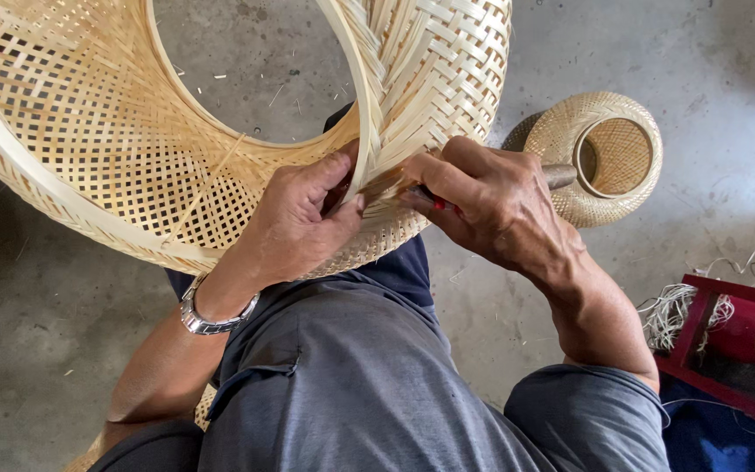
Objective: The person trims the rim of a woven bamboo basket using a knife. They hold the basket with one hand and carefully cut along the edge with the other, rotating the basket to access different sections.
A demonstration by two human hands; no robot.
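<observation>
**Hands at the rim of a woven bamboo shade**

Grey concrete floor (701, 52), scattered with pale slivers, lies under everything. Against the person's lap rests a large woven bamboo shade (89, 149), tilted so that its round opening shows the floor through it; its lower edge sits on the dark grey trousers (351, 376). The left hand (294, 223) grips the shade's inner rim band, thumb pressed on one side and fingers curled round the other, clamped on the weave. Just beside it, touching the same stretch of rim, the right hand (491, 205) is closed round a small tool (561, 177) with a red part showing beneath the fingers and a dull metal end sticking out past the knuckles; its working tip is hidden at the weave. A metal wristwatch (211, 316) circles the left wrist. Right of the hands, on the floor, stands a small woven bamboo basket (600, 157), its mouth turned upward. Farther right, at the frame's edge, is a red tray (727, 350) with pale fibre strands (668, 313) trailing over it.
</observation>
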